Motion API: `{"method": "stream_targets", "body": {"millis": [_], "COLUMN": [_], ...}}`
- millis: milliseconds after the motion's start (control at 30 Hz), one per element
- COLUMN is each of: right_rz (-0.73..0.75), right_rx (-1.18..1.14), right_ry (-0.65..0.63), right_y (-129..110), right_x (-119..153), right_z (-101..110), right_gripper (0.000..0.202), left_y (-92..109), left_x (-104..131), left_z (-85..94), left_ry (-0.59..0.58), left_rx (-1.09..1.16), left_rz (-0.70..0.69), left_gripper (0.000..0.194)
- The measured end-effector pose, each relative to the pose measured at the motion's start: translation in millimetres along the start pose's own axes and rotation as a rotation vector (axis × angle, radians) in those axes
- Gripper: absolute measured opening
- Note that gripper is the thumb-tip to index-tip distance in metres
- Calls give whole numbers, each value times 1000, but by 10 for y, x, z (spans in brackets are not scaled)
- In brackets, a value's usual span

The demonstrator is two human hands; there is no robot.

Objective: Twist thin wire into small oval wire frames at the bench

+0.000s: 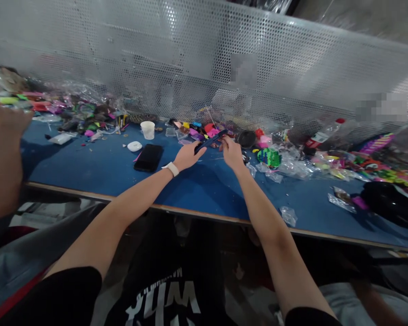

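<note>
My left hand [187, 156] and right hand [231, 153] pinch a dark blue strip [211, 140] between them, left fingers at its lower end, right fingers near its upper end. Strip held just above the blue table [197, 185], tilted up to the right: narrow, flat, elongated. Black phone [148, 157] lies left of my wrist.

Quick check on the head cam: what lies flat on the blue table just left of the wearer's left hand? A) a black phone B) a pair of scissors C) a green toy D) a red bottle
A: a black phone lies flat on the blue table, just left of the left hand, with a small white case beside it; both hands, the right hand too, hold a dark blue strip.
</note>
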State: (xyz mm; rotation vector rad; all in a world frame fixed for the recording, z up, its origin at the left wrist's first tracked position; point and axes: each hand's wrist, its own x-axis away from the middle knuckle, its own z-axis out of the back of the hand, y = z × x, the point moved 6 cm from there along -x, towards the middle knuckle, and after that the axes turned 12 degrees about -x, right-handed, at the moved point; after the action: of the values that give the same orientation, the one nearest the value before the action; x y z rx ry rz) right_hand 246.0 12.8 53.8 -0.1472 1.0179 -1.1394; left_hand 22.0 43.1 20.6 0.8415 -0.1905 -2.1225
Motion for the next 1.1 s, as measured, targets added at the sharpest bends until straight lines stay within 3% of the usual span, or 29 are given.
{"method": "stream_targets", "body": {"millis": [533, 733, 833, 1000, 1100], "right_rz": [-5, 39, 6, -4, -22], "right_rx": [57, -55, -117, -131, -181], "right_ry": [-64, 68, 98, -2, 8], "right_y": [86, -6, 37, 111, 128], "right_x": [-15, 15, 26, 36, 39], "right_z": [30, 202, 173, -8, -55], "right_gripper": [48, 56, 64, 76, 88], "left_y": [-3, -194, -259, -219, -130], "left_x": [-12, -49, -32, -20, -16], "left_z": [68, 16, -31, -14, 25], "left_ry": [41, 52, 29, 22, 40], "left_rx": [62, 283, 401, 385, 321], "left_rz": [-2, 222, 301, 242, 176], "left_gripper": [51, 65, 70, 74, 72]}}
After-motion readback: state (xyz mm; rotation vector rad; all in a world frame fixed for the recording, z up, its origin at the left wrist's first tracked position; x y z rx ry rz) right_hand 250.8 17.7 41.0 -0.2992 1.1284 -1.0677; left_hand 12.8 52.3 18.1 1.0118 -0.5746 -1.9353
